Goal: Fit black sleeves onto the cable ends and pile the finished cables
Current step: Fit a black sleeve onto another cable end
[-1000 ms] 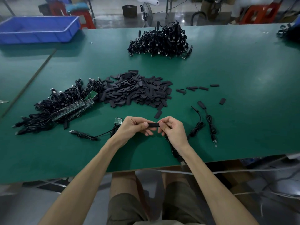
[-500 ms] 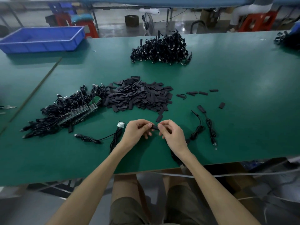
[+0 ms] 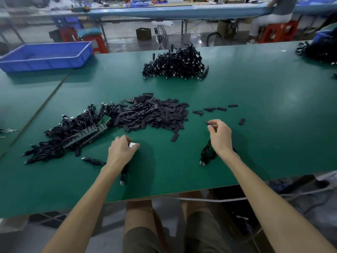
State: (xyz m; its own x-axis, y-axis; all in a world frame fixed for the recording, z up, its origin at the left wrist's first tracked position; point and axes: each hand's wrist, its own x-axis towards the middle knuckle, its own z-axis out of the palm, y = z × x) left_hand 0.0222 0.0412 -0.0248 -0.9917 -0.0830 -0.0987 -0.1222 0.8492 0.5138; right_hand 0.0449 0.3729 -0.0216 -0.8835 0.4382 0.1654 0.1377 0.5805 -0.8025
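My right hand point(image 3: 219, 136) pinches the black-sleeved end point(image 3: 205, 122) of a cable, which hangs below the hand in a bundle point(image 3: 207, 154) down to its plug. My left hand point(image 3: 121, 150) lies on the green table point(image 3: 264, 143) and grips another cable at its small bare board end point(image 3: 132, 144); that cable point(image 3: 124, 177) trails back under my wrist. Loose black sleeves point(image 3: 153, 114) are heaped beyond my hands. At the left is a pile of cables with bare green boards point(image 3: 73, 134). A pile of sleeved cables point(image 3: 175, 64) sits farther back.
Stray sleeves lie by the heap point(image 3: 174, 137) and to the right point(image 3: 217, 109), point(image 3: 242, 121). One more cable point(image 3: 94, 160) lies left of my left wrist. A blue bin point(image 3: 45, 55) stands at the far left. Another black cable heap point(image 3: 317, 52) is at the right edge.
My hands, which held one sleeve and cable end together, have parted. The right moved right with the sleeved cable; the left went left onto the cable with the bare board.
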